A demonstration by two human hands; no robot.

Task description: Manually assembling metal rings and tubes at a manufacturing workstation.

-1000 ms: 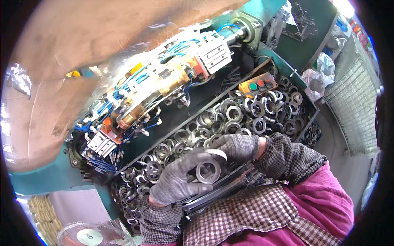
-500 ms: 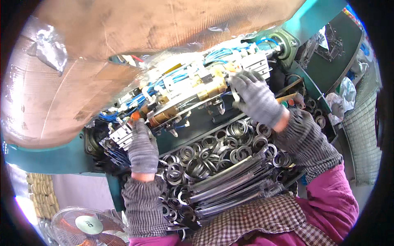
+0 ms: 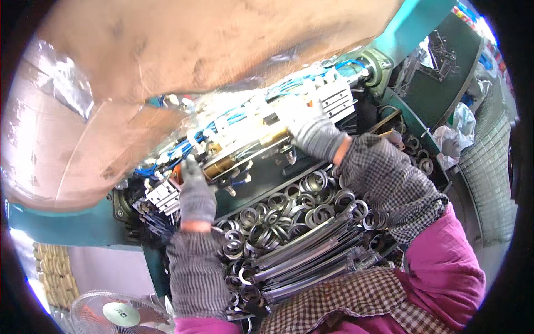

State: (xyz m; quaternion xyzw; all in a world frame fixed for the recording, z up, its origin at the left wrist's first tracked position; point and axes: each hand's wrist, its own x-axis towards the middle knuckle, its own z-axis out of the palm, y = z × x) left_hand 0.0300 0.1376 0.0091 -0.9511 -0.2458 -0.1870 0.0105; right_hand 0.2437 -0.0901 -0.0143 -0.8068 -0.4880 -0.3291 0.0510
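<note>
Left grip (image 3: 197, 195) and right grip (image 3: 317, 133) lie near opposite ends of the fixture (image 3: 222, 166); closure cannot be told. Metal rings (image 3: 272, 219) and dark strips (image 3: 311, 256) crowd the tray (image 3: 267, 192) below. Surroundings: brown sheet (image 3: 194, 50) behind, fan (image 3: 119, 315) left, mesh panel (image 3: 489, 183) right.

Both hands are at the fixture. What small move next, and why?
Probably steady the right hand and check its grip: glare washes out its front, so whether it holds anything is unclear. The left hand sits farther left along the fixture.
</note>
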